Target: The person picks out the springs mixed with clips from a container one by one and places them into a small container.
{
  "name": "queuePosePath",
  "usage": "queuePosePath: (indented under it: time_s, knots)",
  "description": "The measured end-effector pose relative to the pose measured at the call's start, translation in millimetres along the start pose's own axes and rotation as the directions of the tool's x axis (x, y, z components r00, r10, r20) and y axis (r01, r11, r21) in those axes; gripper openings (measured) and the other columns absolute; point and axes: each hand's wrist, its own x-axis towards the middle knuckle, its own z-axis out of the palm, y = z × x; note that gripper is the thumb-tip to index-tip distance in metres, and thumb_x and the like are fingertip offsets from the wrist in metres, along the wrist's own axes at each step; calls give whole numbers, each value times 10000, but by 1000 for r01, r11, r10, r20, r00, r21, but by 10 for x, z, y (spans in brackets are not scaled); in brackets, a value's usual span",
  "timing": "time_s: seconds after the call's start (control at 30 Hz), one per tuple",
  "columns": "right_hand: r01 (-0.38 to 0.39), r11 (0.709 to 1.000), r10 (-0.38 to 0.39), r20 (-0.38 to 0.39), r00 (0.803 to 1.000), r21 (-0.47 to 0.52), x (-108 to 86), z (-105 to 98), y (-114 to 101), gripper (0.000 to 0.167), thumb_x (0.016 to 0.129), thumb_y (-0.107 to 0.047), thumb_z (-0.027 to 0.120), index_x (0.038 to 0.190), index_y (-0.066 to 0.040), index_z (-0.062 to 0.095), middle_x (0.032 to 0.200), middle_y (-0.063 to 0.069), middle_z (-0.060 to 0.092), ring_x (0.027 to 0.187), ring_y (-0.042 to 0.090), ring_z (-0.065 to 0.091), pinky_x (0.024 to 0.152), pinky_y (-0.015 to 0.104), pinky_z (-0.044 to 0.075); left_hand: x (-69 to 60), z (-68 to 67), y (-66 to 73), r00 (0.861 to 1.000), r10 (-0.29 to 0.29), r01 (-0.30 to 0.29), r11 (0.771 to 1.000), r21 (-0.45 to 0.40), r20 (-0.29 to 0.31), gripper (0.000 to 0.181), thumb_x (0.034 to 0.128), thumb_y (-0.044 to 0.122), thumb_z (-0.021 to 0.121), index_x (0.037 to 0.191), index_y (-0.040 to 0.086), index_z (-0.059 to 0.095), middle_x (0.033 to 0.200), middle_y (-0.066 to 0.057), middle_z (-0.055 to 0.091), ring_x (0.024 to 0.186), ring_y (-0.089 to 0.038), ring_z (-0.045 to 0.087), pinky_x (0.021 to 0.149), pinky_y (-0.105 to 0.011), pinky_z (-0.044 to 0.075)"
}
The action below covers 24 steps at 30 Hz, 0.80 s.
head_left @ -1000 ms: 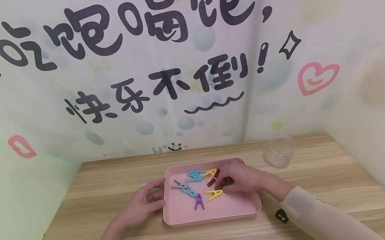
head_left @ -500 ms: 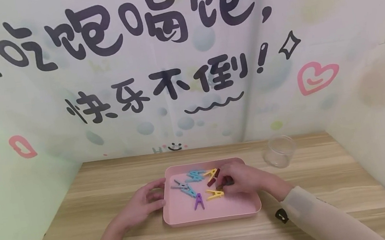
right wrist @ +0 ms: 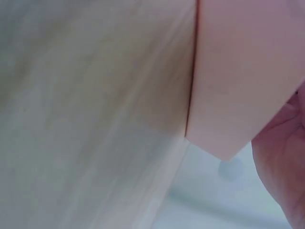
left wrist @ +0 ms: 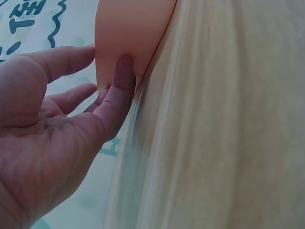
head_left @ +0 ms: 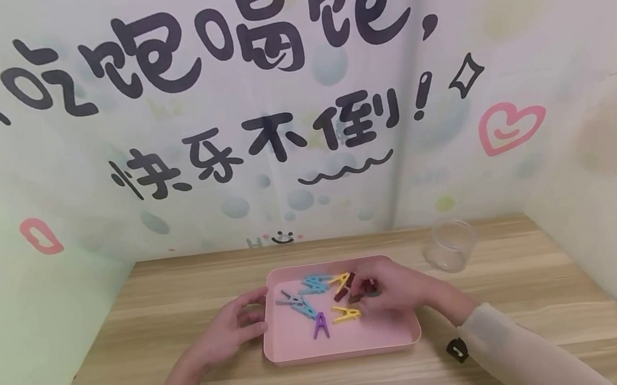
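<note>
A shallow pink tray [head_left: 339,345] sits on the wooden table with several clothespins in it. My left hand [head_left: 232,327] rests against the tray's left wall, fingertips on the outside, as the left wrist view also shows. Over the tray's right half, my right hand [head_left: 394,286] has its fingers curled on a dark brown clothespin [head_left: 355,298], mostly hidden by the fingers. Near it lie a dark red clothespin [head_left: 344,287] and two yellow ones, the closer yellow clothespin [head_left: 346,313] by the fingertips. A purple clothespin [head_left: 320,326], blue clothespins [head_left: 315,283] and a grey clothespin [head_left: 291,298] lie further left.
A clear round container [head_left: 450,245] stands on the table [head_left: 181,285] behind the tray to the right. A printed cloth wall [head_left: 264,211] closes off the back, and pale walls rise at both sides.
The right fingers have closed in slightly around the brown clothespin, showing less of it. The left hand stays on the tray wall. The head view has shifted a little.
</note>
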Motion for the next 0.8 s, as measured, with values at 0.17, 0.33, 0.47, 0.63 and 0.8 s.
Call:
queuePosePath:
  time_s: [0.17, 0.33, 0.47, 0.63, 0.8]
  knots:
    - [-60, 998, 60, -20, 998, 4, -69, -78, -25, 195, 904, -65, 787, 1005, -232, 777, 1052, -74, 709, 910, 180, 642, 763, 359, 572, 2, 7, -4, 1000, 8, -8, 1000, -15, 5, 654, 1024, -27, 648, 1578, -139, 320, 1503, -348, 438, 1275, -491, 596, 958, -263, 568]
    - [-87, 996, 86, -55, 995, -1, -157, -189, -53, 234, 883, -52, 765, 1023, -240, 753, 974, -131, 708, 899, 144, 638, 772, 355, 562, 2, 11, 5, 1000, 8, -8, 1000, -21, 7, 657, 1021, -33, 647, 1578, -144, 315, 1503, -352, 438, 1265, -490, 605, 953, -260, 570]
    - [-83, 996, 81, -103, 991, -18, -240, -283, -44, 235, 869, -58, 784, 999, -249, 740, 939, -122, 690, 869, 142, 623, 743, 316, 557, 2, 10, 16, 1000, 4, -4, 1000, -12, 5, 656, 1024, -27, 648, 1581, -138, 318, 1507, -347, 439, 1271, -484, 604, 956, -256, 566]
    - [-99, 994, 92, -128, 988, -43, -352, -421, -4, 232, 895, -83, 777, 1026, -272, 744, 961, -96, 710, 869, 142, 616, 757, 385, 566, 0, 8, 10, 1000, 10, -10, 1000, -11, 8, 656, 1027, -20, 649, 1580, -138, 317, 1511, -350, 436, 1287, -492, 595, 966, -255, 560]
    - [-104, 992, 92, -161, 983, -71, -460, -571, 37, 263, 911, -57, 753, 1049, -280, 756, 985, -47, 752, 874, 159, 626, 772, 433, 566, 3, 5, 4, 1000, 10, -10, 1000, -10, 8, 661, 1027, -15, 653, 1581, -138, 315, 1516, -350, 435, 1290, -493, 594, 970, -256, 559]
